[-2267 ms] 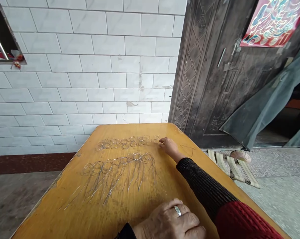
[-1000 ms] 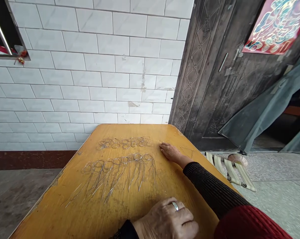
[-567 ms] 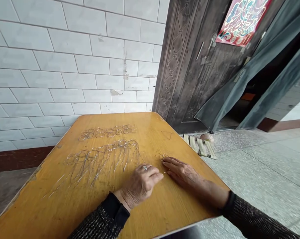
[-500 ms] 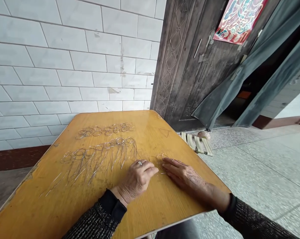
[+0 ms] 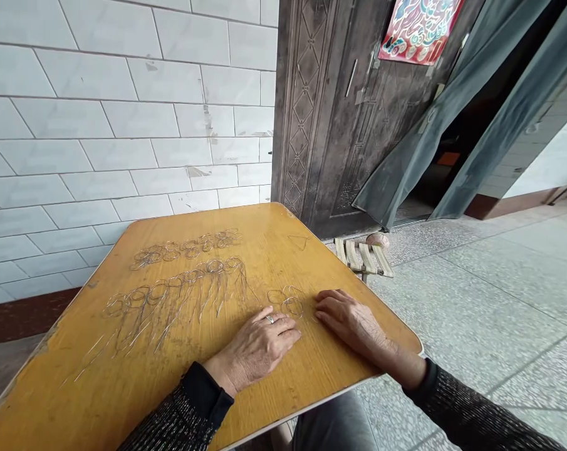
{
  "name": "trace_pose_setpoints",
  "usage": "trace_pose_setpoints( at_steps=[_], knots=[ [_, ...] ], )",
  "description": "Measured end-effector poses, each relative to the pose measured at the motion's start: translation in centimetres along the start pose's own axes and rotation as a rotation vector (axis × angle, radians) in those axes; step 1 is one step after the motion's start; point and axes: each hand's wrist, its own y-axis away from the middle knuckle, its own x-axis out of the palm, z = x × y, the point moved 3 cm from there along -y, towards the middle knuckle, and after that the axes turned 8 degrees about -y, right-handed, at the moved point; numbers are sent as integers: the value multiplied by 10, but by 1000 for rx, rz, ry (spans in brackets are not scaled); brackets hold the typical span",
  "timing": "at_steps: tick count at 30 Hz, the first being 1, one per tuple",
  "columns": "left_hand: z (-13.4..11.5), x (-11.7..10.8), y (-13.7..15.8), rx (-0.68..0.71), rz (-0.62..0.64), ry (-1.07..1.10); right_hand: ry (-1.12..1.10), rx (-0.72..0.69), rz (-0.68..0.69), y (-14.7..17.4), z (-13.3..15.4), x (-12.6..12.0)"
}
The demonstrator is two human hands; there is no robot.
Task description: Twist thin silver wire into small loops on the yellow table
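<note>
A small cluster of thin wire loops [image 5: 291,304] lies on the yellow wooden table [image 5: 334,376], between my two hands. My left hand [image 5: 259,341], with a ring on one finger, rests palm down just in front of the loops, its fingers loosely laid on the tabletop. To the right of the loops, my right hand [image 5: 351,321] lies with its fingers stretched toward them, apart from the wire. Neither hand shows anything held; the undersides of both are hidden. Left of my left hand spreads a row of wire loops with long loose tails [image 5: 184,282].
Farther back lies a row of coiled wire rings [image 5: 189,247]. A white tiled wall [image 5: 123,144] stands behind the table, with a dark carved door [image 5: 321,125] beside it. A strapped folding stool [image 5: 363,257] is on the floor beyond the right edge.
My hands have drawn slightly apart, and the wire loops between them now show more fully. My left hand's fingers have flattened out. The view has shifted a little to the right.
</note>
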Motion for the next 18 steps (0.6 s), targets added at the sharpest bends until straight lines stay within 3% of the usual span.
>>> trace_pose_setpoints(
  at_steps=[7,12,18],
  knots=[
    [-1,-2,3,45,31,24,2,92,-44,-3,3,-8],
    [-1,-3,5,40,51,43,53,69,-1,-2,9,-6],
    [-1,-6,6,44,102,58,134,154,-27,-7,-1,-6]
  ],
)
